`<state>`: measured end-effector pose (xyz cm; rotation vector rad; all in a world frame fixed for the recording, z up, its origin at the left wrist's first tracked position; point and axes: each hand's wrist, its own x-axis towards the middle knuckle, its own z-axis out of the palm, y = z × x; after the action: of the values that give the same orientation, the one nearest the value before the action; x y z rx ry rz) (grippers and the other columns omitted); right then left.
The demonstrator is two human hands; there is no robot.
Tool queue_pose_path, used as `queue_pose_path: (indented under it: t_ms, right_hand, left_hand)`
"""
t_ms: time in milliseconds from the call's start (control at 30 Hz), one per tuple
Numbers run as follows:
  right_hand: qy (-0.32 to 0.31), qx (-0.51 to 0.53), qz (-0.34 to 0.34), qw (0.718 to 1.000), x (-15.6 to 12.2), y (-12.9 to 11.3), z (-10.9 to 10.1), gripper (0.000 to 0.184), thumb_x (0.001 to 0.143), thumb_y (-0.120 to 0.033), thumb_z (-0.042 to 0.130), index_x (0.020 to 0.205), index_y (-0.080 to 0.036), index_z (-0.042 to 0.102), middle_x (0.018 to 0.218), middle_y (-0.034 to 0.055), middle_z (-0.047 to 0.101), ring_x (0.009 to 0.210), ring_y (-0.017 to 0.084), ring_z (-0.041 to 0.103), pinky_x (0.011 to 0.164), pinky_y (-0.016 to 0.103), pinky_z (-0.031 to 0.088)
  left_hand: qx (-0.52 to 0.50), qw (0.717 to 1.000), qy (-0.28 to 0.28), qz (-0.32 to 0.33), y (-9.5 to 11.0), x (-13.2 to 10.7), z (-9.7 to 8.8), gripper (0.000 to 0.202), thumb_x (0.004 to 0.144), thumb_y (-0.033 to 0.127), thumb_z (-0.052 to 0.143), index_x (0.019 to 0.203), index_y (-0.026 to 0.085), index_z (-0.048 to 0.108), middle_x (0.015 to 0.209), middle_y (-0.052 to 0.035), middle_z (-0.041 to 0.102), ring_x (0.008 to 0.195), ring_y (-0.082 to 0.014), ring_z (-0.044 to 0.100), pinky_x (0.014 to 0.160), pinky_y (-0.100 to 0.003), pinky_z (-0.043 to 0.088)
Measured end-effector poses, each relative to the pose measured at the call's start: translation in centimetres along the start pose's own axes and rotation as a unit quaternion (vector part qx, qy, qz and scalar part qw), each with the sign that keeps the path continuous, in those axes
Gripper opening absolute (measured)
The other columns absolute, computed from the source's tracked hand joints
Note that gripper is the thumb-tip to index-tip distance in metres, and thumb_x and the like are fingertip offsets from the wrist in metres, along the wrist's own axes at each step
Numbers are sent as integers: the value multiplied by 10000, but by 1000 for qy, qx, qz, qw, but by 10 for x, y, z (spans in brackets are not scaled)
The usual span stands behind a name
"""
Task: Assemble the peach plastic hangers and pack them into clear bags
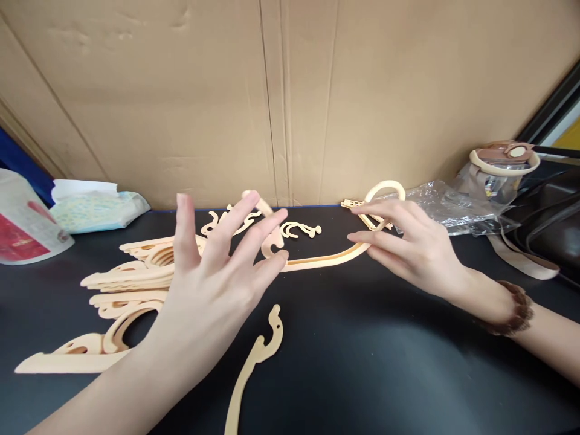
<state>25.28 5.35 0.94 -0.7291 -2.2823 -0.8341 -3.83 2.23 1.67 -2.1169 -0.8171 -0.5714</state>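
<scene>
Hanger piece [326,262] held above the black worktop [385,362], between the two hands; long axis runs roughly left to right. Right hand [412,251] is the nearer: fingers pinching the piece near its right end, hook rising just beyond them. Left hand [222,290] at the opposite end, fingers spread; thumb overlaps the notched part, contact cannot be told. Appearance: cream, probably plastic, slim, bowed, grooved along its length. Loose hanger arm [249,367] lies nearer the wearer, apart from both hands.
</scene>
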Motion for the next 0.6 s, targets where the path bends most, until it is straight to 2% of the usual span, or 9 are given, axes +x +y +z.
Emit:
queue_pose_path:
  t_ms: [67, 167, 267, 367, 500, 600]
  right_hand:
    - [-21, 43, 1, 999, 0, -2, 2, 222, 900, -80, 587, 1088, -183, 644, 1172, 112, 660, 1127, 266, 598, 898, 393, 511]
    - [-26, 94, 23, 995, -1, -6, 4, 228, 912, -92, 570, 1122, -177, 598, 1078, 84, 692, 1081, 234, 628, 906, 358, 513]
    - [-25, 130, 88, 987, -3, -9, 6, 206, 911, -132, 573, 1108, -187, 557, 1048, 69, 698, 996, 214, 667, 824, 319, 537]
    - [-33, 148, 132, 980, -5, -11, 5, 222, 898, -157, 579, 1109, -211, 532, 1059, 54, 699, 939, 206, 688, 729, 297, 549]
    - [-36, 162, 145, 975, -5, -13, 4, 251, 892, -163, 584, 1127, -222, 516, 1066, 48, 699, 924, 203, 697, 720, 293, 558]
    - [-44, 184, 136, 972, -3, -15, 3, 261, 909, -177, 573, 1157, -219, 505, 1075, 55, 694, 953, 202, 693, 744, 293, 565]
  left_hand:
    - [-18, 1000, 12, 6, 3, 0, 0, 295, 907, -38, 436, 984, 156, 644, 1454, -141, 481, 1425, -387, 306, 1144, -662, 187]
    - [-85, 995, -1, 58, 6, 0, 3, 268, 931, 2, 420, 1022, 116, 645, 1398, -170, 543, 1349, -354, 439, 1130, -571, 311]
    - [-149, 985, -37, 76, 8, 1, 5, 332, 913, -8, 368, 1101, 78, 628, 1279, -141, 643, 1254, -294, 544, 1136, -499, 328]
    - [-186, 981, -27, 55, 9, 3, 3, 235, 933, 63, 424, 1047, 93, 627, 1220, -125, 677, 1187, -274, 592, 1112, -457, 347]
    - [-192, 980, -14, 50, 9, 3, 2, 115, 978, 200, 518, 991, 114, 594, 1214, -130, 677, 1166, -268, 606, 1087, -437, 352]
    - [-196, 978, -14, 64, 7, -1, 3, 75, 994, 136, 486, 1018, 119, 555, 1207, -117, 679, 1182, -240, 592, 1093, -415, 335]
